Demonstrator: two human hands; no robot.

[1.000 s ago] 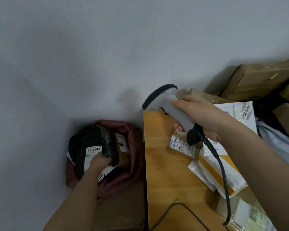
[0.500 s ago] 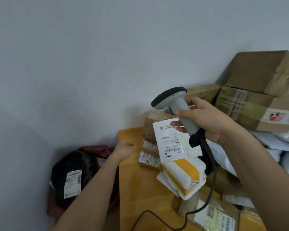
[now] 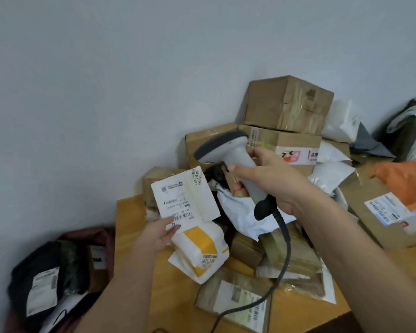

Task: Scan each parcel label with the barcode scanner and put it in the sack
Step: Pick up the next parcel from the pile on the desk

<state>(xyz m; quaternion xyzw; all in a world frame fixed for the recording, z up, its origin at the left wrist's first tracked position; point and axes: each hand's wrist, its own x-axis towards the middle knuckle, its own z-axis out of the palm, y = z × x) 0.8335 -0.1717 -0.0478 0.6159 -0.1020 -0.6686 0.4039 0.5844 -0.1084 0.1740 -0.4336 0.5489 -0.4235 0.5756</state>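
Over the table (image 3: 135, 227), the left hand (image 3: 155, 233) pinches a white parcel (image 3: 192, 212) marked "46-6-260"; the right hand (image 3: 271, 181) grips the scanner (image 3: 235, 162).

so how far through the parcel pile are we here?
Early. Done: a black parcel and a small box already lie in the sack beside the table. In hand: the left hand holds the white-and-yellow parcel by its label, and the right hand grips the scanner above it. Left: most of the pile, including stacked cardboard boxes and white mailers.
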